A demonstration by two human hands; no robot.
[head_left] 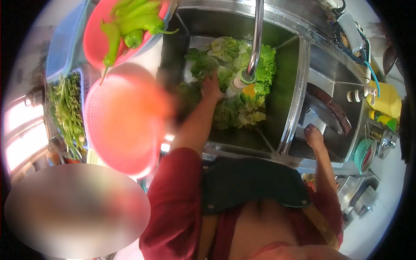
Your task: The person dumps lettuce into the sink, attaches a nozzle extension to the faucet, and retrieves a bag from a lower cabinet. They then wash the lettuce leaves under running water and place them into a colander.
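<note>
Leafy green lettuce lies in the left basin of a steel sink. Above it, a curved chrome faucet ends in a round nozzle, with what looks like water beneath. My left hand reaches into this basin, touching the leaves on their left side, its fingers apart. In the right basin, my right hand is curled closed beside a dark-rimmed metal pan or lid. Whatever lies inside those fingers, if anything, is hidden. A yellow-orange patch shows among the leaves.
To the left stand a blurred pink basket and a pink bowl of long green peppers. Thin green stalks fill a crate behind them. A yellow jug and a teal bowl are at the right.
</note>
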